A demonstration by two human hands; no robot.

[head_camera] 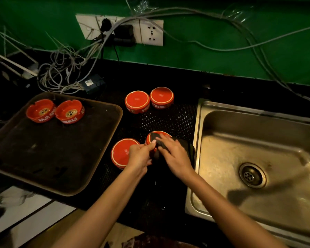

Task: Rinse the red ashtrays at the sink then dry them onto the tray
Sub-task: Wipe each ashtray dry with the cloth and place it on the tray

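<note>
My left hand [140, 155] grips the ashtray [147, 141], upside down just left of the sink [222, 126]; my right hand [175, 154] presses the cloth [185, 145] on it, fingers flat. The tray [61, 158], farther left of the sink, holds two more.

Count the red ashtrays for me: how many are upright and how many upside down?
Upright red ashtrays, on the tray: 2
Upside-down red ashtrays, on the mat: 4
Total: 6
</note>
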